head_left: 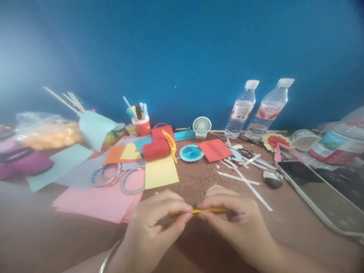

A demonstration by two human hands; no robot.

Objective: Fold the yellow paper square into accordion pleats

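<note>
Both my hands pinch a narrow folded yellow paper strip just above the brown table, near its front edge. My left hand grips the strip's left end between thumb and forefinger; a thin bangle circles that wrist. My right hand holds the right part, fingers curled over it. A yellow sheet and pink sheets lie just beyond my left hand.
Coloured papers, tape rings, a red paper roll, a blue pleated rosette, white paper strips, a pen cup, a small fan and two water bottles crowd the table's back. A tablet lies at right.
</note>
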